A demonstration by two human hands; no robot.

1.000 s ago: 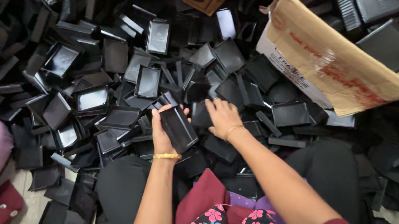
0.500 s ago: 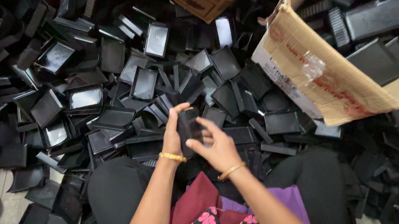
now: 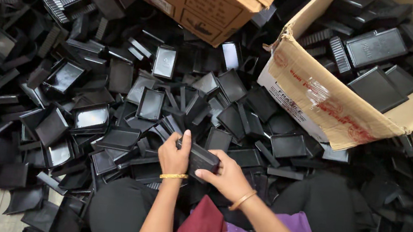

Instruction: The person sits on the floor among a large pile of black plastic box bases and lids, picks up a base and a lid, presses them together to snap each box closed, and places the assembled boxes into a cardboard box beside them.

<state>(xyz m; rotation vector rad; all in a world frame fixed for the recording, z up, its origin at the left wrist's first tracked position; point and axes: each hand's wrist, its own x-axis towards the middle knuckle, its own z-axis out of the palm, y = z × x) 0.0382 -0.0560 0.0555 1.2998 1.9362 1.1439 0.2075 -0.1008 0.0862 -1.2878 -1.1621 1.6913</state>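
Both hands pinch one black tray piece [image 3: 203, 157] just below the floor pile [image 3: 116, 101]: left hand [image 3: 173, 154] clamps its left end, right hand [image 3: 228, 177] its right. Cardboard box [image 3: 330, 108], up-right of pile, part-filled; most trays remain loose.

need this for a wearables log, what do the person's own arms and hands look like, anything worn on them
Both forearms are bare, no sleeves or gloves showing. The left hand has a thin gold bangle at the wrist. The right hand has a similar slim gold bangle sitting at its wrist. No rings or watch can be made out.
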